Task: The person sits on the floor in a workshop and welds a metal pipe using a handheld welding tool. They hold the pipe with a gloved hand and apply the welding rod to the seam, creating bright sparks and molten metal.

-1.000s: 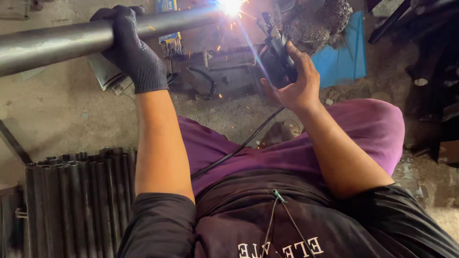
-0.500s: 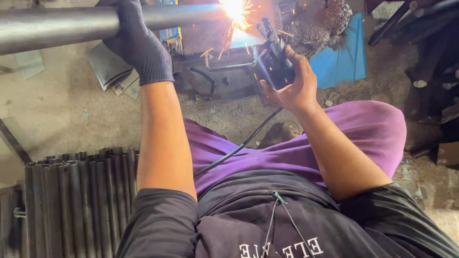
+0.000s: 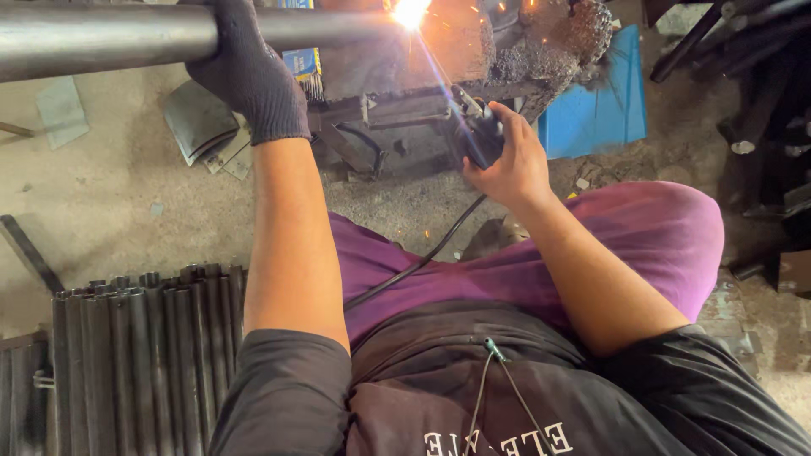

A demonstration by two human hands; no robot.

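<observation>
Left hand (image 3: pixel 249 80) grips pipe (image 3: pixel 101 38); right hand (image 3: pixel 507 160) grips torch (image 3: pixel 477 135). Arc (image 3: pixel 410 13) at 12 o'clock: weld under way, unfinished.

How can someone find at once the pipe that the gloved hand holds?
Look along the top edge, above the concrete floor. The left hand, in a dark glove, grips a long grey pipe. Unlike the stacked dark tubes at bottom left, it runs sideways toward the sparks.

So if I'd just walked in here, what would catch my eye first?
The white-hot welding flash at the top, throwing sparks where a long grey steel pipe meets the bench. The left hand, in a dark knit glove, grips that pipe, while the bare right hand holds a black welding torch aimed up at the glare. At lower left lies a stack of dark tubes.
</observation>
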